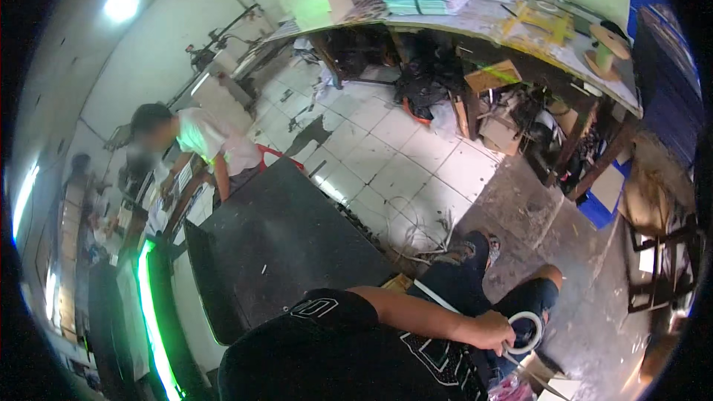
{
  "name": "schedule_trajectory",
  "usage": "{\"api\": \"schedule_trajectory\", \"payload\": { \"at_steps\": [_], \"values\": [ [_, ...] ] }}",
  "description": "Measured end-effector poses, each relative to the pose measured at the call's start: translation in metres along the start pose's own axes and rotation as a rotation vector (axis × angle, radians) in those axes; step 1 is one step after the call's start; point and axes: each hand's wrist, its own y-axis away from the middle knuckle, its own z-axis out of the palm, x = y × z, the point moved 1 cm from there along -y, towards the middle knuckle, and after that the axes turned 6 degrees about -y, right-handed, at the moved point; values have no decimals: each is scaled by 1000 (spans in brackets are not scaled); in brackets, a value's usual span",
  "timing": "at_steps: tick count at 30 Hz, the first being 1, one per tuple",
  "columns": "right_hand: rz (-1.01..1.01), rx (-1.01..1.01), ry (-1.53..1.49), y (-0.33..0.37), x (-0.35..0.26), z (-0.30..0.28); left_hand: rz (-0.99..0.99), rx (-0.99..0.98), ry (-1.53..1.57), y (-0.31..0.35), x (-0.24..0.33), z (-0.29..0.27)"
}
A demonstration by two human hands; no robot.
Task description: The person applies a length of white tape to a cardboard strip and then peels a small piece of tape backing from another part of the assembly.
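My left forearm reaches out from a black sleeve, and my left hand (491,330) is closed at the edge of a pale ring-shaped roll of tape (538,339). The roll hangs in front of my knees, its open centre showing. A thin pale strip (536,379) runs from beneath the hand toward the lower edge; I cannot make out whether it is tape or a tool. Below lie a crumpled pinkish plastic bag (509,388) and some white pieces (562,388). My right hand does not show.
A black tabletop (290,241) stands to my left, beside a green-lit machine edge (152,319). Another person (223,141) bends over work beyond it. A cluttered bench (475,26) holds paper stacks and a spool (610,52). A dark rack (665,267) stands at right.
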Motion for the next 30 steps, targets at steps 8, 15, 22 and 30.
{"api": "schedule_trajectory", "payload": {
  "at_steps": [8,15,22,30],
  "values": [
    [-152,169,40,25,-111,-36,64,37,-45,-4,-11,13],
    [-628,-394,35,142,-280,126,38,57,-150,-4,-15,14],
    [-459,-355,497,159,-318,168,91,48,-46,8,-23,9],
    [-495,-486,565,166,-309,174,30,-150,87,20,-29,-10]
  ]
}}
